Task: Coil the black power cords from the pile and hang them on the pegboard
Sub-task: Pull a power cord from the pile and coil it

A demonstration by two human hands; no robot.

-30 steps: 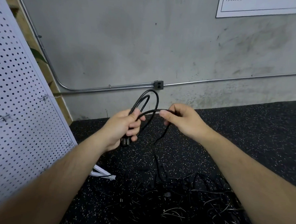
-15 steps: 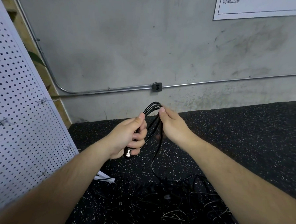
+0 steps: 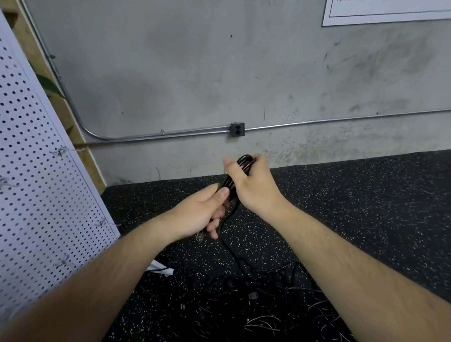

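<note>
Black flexible power cord [image 3: 244, 161], partly coiled, sits gripped in my left hand [image 3: 198, 214]; my right hand [image 3: 256, 188] clasps its top loops. Its tail trails into the tangled floor pile [image 3: 259, 308]. White perforated pegboard [image 3: 34, 200] wire hooks [image 3: 60, 151] hang bare.

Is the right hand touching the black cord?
Touching. The head view shows the right hand gripping the top of the coiled black power cord.

Colours and patterns
We are recording black cords [image 3: 243, 160], a white pegboard [image 3: 34, 213] dotted with holes, black flooring [image 3: 374, 204] speckled white.
</note>
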